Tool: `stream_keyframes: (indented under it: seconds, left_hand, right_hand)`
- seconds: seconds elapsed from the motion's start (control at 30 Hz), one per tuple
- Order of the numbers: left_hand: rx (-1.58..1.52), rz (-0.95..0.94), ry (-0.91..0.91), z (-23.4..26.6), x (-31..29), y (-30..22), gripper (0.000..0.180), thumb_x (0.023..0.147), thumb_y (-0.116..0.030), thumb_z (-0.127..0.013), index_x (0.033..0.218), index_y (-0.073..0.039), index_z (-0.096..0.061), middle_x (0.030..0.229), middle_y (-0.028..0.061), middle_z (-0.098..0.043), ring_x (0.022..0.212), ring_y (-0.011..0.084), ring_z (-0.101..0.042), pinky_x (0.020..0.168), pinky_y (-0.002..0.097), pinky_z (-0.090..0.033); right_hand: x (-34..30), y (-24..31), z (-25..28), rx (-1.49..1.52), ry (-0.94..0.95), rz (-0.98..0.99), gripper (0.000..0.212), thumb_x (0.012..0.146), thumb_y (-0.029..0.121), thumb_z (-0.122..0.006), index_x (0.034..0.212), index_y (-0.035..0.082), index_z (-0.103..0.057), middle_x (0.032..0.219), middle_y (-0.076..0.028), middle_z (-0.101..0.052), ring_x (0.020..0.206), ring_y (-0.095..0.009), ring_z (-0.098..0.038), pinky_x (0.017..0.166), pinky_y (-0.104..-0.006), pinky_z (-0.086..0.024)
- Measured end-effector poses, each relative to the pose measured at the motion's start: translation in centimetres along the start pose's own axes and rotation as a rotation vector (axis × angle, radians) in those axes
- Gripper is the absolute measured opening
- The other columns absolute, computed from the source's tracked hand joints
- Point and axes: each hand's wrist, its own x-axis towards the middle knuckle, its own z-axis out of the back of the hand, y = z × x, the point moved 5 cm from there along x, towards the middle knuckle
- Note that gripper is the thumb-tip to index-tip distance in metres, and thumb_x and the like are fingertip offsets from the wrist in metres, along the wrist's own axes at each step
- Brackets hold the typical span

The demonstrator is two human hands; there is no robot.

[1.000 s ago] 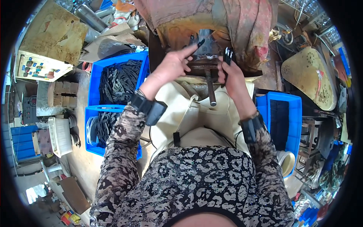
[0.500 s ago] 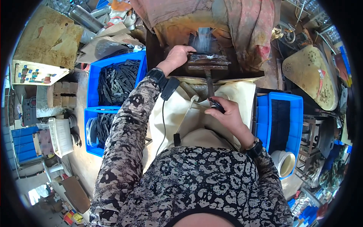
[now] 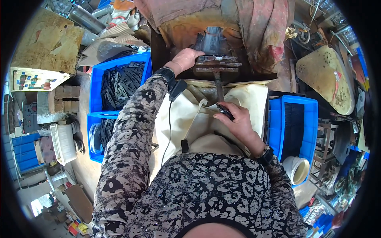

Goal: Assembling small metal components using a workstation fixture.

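My left hand [image 3: 185,59] reaches to the left end of a rusty metal clamp-like fixture [image 3: 218,69]. Its fingers pinch the end of a thin dark strip [image 3: 207,55], which lies along the fixture's far edge and is mostly hard to see. Behind it, water [image 3: 213,35] runs down in a whitish stream. From the fixture a rusty rod [image 3: 219,89] comes toward my body. My right hand [image 3: 239,120] is wrapped round a black handle [image 3: 225,111] at the rod's near end; the palm hides part of that handle.
On the left, blue bins [image 3: 92,91] hold many dark flat strips. A blue bin [image 3: 310,123] with stacked dark pieces stands at right, a white bucket [image 3: 291,168] by its near end. A pinkish cloth [image 3: 260,31] hangs beside the water. A control box [image 3: 37,80] sits far left.
My left hand and the fixture's strip stay nearly in place, with a slight shift left in the picture. My right hand keeps its grip on the handle, which appears turned a little.
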Motion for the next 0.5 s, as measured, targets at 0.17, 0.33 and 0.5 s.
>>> stream_keyframes:
  seconds: [0.17,0.33,0.5]
  left_hand:
    - [0.078,-0.031,0.023,0.6,-0.2,1.2,0.041,0.079,0.0,-0.056,0.115,-0.017,-0.066,0.105,0.0163,-0.066,0.099,0.0344,-0.062,0.086,0.0399,-0.05]
    - [0.207,-0.047,-0.046,4.2,-3.9,-2.1,0.036,0.079,-0.004,-0.059,0.111,-0.017,-0.067,0.102,0.0149,-0.066,0.097,0.034,-0.062,0.084,0.0413,-0.05]
    - [0.3,0.009,-0.435,8.6,-11.1,1.2,0.03,0.079,-0.009,-0.062,0.108,-0.013,-0.067,0.102,0.0133,-0.065,0.094,0.0346,-0.061,0.083,0.0404,-0.051]
  right_hand:
    - [0.3,1.5,0.2,-0.144,0.056,0.077,0.036,0.077,0.015,-0.077,0.108,0.003,-0.063,0.081,-0.013,-0.065,0.068,-0.026,-0.065,0.06,-0.0322,-0.051]
    - [0.1,0.7,-0.6,-0.277,0.022,0.212,0.034,0.078,0.015,-0.076,0.107,0.005,-0.064,0.08,-0.011,-0.065,0.065,-0.026,-0.063,0.058,-0.0321,-0.051]
    - [3.3,1.6,0.0,-0.247,-0.187,0.128,0.023,0.084,0.014,-0.07,0.104,0.004,-0.065,0.085,-0.009,-0.066,0.069,-0.017,-0.062,0.068,-0.0286,-0.05]
